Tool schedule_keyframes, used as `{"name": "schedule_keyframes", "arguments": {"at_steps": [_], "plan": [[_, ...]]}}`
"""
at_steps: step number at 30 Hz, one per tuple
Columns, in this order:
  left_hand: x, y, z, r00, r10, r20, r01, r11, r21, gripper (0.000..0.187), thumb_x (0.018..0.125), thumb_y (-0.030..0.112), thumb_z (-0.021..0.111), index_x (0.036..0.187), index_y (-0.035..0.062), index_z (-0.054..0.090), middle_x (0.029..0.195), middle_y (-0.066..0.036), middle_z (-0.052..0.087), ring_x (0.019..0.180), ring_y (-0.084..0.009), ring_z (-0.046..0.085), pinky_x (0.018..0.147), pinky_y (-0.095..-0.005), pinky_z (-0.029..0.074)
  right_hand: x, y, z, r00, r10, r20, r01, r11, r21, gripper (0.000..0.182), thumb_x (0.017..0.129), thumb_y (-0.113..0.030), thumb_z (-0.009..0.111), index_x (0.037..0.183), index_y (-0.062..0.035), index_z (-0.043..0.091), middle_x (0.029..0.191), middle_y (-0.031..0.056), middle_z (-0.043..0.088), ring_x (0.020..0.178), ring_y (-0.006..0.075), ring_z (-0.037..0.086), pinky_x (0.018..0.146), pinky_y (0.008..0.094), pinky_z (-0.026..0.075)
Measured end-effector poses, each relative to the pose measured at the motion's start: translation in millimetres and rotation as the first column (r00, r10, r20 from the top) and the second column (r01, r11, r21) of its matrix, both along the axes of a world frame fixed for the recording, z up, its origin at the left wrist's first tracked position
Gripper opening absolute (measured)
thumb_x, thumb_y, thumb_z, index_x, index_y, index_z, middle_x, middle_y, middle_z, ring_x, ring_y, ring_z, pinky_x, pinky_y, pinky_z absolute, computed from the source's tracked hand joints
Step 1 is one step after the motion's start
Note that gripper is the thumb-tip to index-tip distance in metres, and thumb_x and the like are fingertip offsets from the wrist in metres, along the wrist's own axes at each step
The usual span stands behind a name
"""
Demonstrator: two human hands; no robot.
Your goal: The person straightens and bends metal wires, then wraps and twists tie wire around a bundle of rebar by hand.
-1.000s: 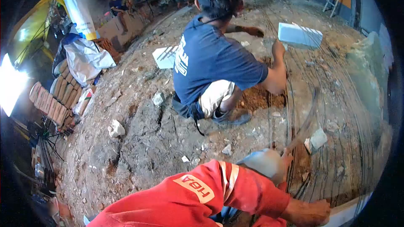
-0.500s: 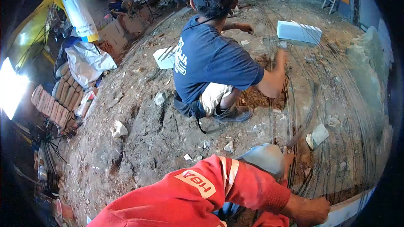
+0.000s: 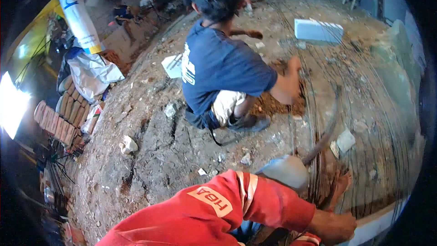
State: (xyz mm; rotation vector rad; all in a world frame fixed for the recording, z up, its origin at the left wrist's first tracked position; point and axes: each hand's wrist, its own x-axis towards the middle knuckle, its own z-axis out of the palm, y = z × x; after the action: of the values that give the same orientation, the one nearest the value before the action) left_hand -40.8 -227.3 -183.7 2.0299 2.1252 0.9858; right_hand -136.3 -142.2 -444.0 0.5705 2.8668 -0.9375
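Observation:
My left hand (image 3: 339,228), at the end of the red sleeve (image 3: 268,200), is closed in a fist beside a pale, straight-edged strip (image 3: 375,225). What the fist holds, if anything, is hidden. My right hand (image 3: 341,184) reaches out beyond the left forearm, over thin dark rods on the ground, with fingers extended and somewhat blurred. Left of it, apart from the fingers, lies a dark curved bar (image 3: 328,134). A pale block piece (image 3: 346,141) sits beyond my right hand. My jeans-covered knee (image 3: 287,171) shows past the sleeve.
A co-worker (image 3: 223,64) in a blue shirt and cap squats ahead, beside a dug hole (image 3: 273,105). A white block (image 3: 318,32) lies farther off. Long thin rods (image 3: 387,123) run along the right. Stacked sacks (image 3: 73,102) and a bright lamp (image 3: 13,100) are at left.
My right hand has moved right and down in view, away from the near end of the dark bar. My left fist stays nearly in place. The view has shifted slightly.

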Motion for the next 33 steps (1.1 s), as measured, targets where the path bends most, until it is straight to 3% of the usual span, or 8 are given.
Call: {"name": "schedule_keyframes", "arguments": {"at_steps": [5, 9, 12, 15, 19, 22, 28, 33], "plan": [[20.8, 30.5, -49.5, 0.999, 0.035, 0.040, -0.045, 0.952, 0.304, 0.014, 0.060, 0.018, 0.066, 0.055, 0.0059, 0.062, 0.058, -0.013, 0.059, 0.054, -0.0296, 0.059, 0.055, -0.0434, 0.047, 23.4, 29.9, -4.3, 0.998, -0.026, -0.059, 0.027, 0.999, 0.017, 0.077, 0.082, -0.044, 0.070, 0.133, 0.0050, 0.041, 0.111, 0.0302, 0.060, 0.102, 0.0428, 0.059, 0.083, 0.0478, 0.047], [41.2, 2.9, -16.2, 0.998, -0.005, 0.055, 0.005, 1.000, 0.016, 0.024, 0.079, 0.019, 0.059, 0.058, 0.0085, 0.052, 0.064, -0.012, 0.053, 0.060, -0.0295, 0.052, 0.065, -0.0434, 0.045, 64.1, 67.4, -0.2, 0.991, -0.117, -0.057, 0.121, 0.990, 0.076, 0.078, 0.082, -0.044, 0.070, 0.133, 0.0055, 0.040, 0.110, 0.0307, 0.060, 0.101, 0.0432, 0.060, 0.082, 0.0478, 0.048], [58.2, 10.7, -10.5, 0.912, -0.080, 0.403, 0.237, 0.904, -0.356, 0.017, 0.077, 0.021, 0.061, 0.068, 0.0071, 0.060, 0.068, -0.013, 0.060, 0.056, -0.0300, 0.057, 0.061, -0.0435, 0.048, 79.9, 81.3, 4.0, 0.985, -0.167, -0.054, 0.170, 0.983, 0.067, 0.078, 0.082, -0.045, 0.070, 0.134, 0.0059, 0.039, 0.109, 0.0310, 0.060, 0.100, 0.0434, 0.060, 0.082, 0.0479, 0.048], [65.0, -9.8, -4.8, 0.967, -0.224, -0.118, 0.140, 0.862, -0.488, 0.016, 0.077, 0.020, 0.062, 0.082, 0.0053, 0.066, 0.072, -0.013, 0.066, 0.062, -0.0292, 0.065, 0.058, -0.0436, 0.049, 78.3, 59.6, 37.7, 0.970, -0.245, -0.004, 0.244, 0.967, -0.071, 0.088, 0.078, -0.046, 0.074, 0.137, 0.0064, 0.035, 0.117, 0.0325, 0.057, 0.106, 0.0443, 0.058, 0.089, 0.0482, 0.047], [50.1, -13.7, 37.5, 0.949, -0.315, -0.023, 0.222, 0.718, -0.660, 0.021, 0.081, 0.019, 0.060, 0.094, 0.0042, 0.067, 0.073, -0.013, 0.066, 0.069, -0.0312, 0.068, 0.058, -0.0443, 0.050, 74.7, 57.7, 38.1, 0.929, -0.304, 0.209, 0.304, 0.952, 0.034, 0.092, 0.073, -0.046, 0.078, 0.134, 0.0059, 0.033, 0.108, 0.0319, 0.061, 0.102, 0.0443, 0.060, 0.083, 0.0487, 0.049], [49.0, -15.7, 26.2, 0.966, -0.259, -0.024, 0.197, 0.791, -0.580, 0.025, 0.081, 0.019, 0.061, 0.099, 0.0020, 0.064, 0.072, -0.011, 0.065, 0.069, -0.0292, 0.068, 0.059, -0.0436, 0.051, 85.5, 68.4, -21.7, 0.972, -0.156, -0.173, 0.198, 0.946, 0.258, 0.094, 0.064, -0.060, 0.079, 0.117, 0.0102, 0.047, 0.072, 0.0226, 0.063, 0.067, 0.0420, 0.061, 0.058, 0.0471, 0.047], [48.9, -21.0, 37.7, 0.986, -0.167, 0.021, 0.147, 0.797, -0.585, 0.018, 0.075, 0.020, 0.066, 0.085, 0.0068, 0.073, 0.094, -0.010, 0.070, 0.085, -0.0260, 0.069, 0.066, -0.0421, 0.054, 86.0, 72.9, 6.1, 0.977, -0.174, 0.119, 0.156, 0.977, 0.148, 0.076, 0.066, -0.055, 0.078, 0.105, 0.0063, 0.053, 0.087, 0.0249, 0.065, 0.080, 0.0434, 0.063, 0.067, 0.0484, 0.049], [44.9, -21.1, 34.9, 0.971, -0.237, -0.022, 0.183, 0.805, -0.564, 0.021, 0.079, 0.019, 0.063, 0.093, 0.0040, 0.064, 0.072, -0.010, 0.066, 0.069, -0.0289, 0.067, 0.057, -0.0417, 0.050, 82.5, 73.8, -13.1, 0.950, -0.284, 0.130, 0.260, 0.949, 0.176, 0.070, 0.072, -0.049, 0.078, 0.111, 0.0028, 0.053, 0.097, 0.0255, 0.067, 0.088, 0.0440, 0.064, 0.072, 0.0509, 0.051]]}}
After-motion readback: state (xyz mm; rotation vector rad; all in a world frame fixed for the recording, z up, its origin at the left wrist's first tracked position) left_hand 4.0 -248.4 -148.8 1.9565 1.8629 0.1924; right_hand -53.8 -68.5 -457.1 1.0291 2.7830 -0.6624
